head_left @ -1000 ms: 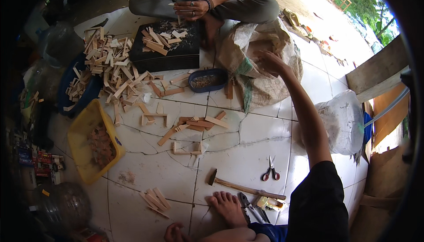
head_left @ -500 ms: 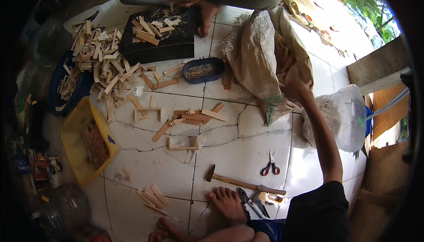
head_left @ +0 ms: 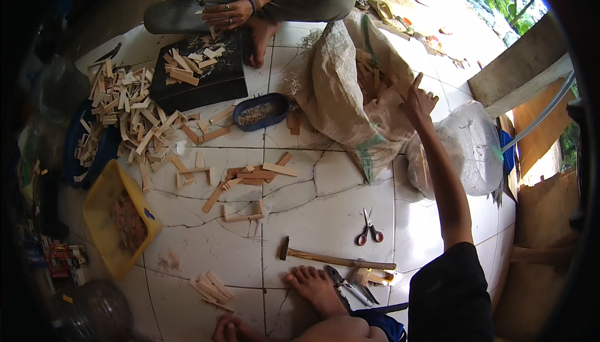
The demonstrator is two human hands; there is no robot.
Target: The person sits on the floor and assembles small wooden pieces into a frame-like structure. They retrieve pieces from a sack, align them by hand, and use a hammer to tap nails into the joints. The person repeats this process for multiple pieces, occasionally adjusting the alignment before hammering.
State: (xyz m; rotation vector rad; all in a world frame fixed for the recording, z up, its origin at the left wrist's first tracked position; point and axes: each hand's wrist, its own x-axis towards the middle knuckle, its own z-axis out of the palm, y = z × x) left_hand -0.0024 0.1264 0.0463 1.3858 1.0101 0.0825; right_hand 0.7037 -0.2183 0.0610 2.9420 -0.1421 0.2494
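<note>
My right hand (head_left: 421,101) is at the right rim of a large woven sack (head_left: 334,83), index finger stretched out and the other fingers loosely bent, with nothing seen in it. Wood pieces (head_left: 370,81) fill the sack's mouth. Low at the bottom edge, what looks like my left hand (head_left: 227,328) is curled and partly cut off; whether it holds anything is hidden. Near it lie several small wood strips (head_left: 211,287). A three-sided wooden frame (head_left: 244,218) and a stack of strips (head_left: 253,174) lie on the tiles farther off.
Scissors (head_left: 369,228), a hammer (head_left: 340,258) and pliers (head_left: 347,284) lie by my foot. At left are a yellow basin (head_left: 107,257) and a big pile of wood blocks (head_left: 134,106). A co-worker's hand (head_left: 226,15) works over a black box (head_left: 200,95). A blue tub (head_left: 282,116) holds small bits.
My right hand has come out of the sack's mouth to its right rim, and its index finger now stretches out. The whole view has shifted, so things sit farther left.
</note>
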